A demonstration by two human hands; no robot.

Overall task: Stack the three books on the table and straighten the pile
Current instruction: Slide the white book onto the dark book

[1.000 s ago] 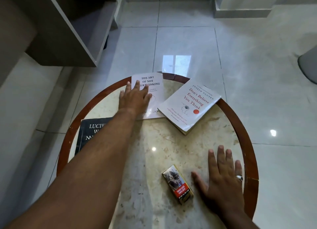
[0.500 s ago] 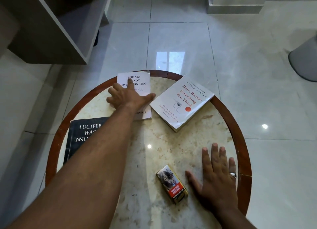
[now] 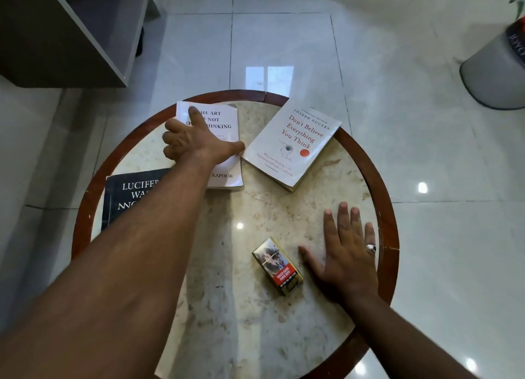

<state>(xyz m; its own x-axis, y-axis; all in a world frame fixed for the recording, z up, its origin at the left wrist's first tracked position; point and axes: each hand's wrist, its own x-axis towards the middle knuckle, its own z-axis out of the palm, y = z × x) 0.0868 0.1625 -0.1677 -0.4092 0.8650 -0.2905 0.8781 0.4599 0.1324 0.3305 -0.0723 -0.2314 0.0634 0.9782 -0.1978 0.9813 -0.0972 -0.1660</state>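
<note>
The round table carries all three books, none stacked yet. The black book lies at the left edge, partly under the left forearm. The middle book, white, lies at the far side, and the right book, also white, sits turned at an angle just beside it, their near corners almost touching.

The left hand has changed in the last second. It lay flat with fingers spread on the middle book; now the fingers are curled over the book's left edge, the index fingertip is pressed on the cover near the far left corner, and the thumb reaches to the right edge. The book itself has hardly shifted on the table. I judge this to be a grasp closing on the first book, ready to lift or slide it onto another; stacking proper has not begun.

The right hand rests open and flat on the marble at the near right, holding nothing.

A small carton lies just left of its thumb. It is closed, so its contents cannot be seen.
</note>
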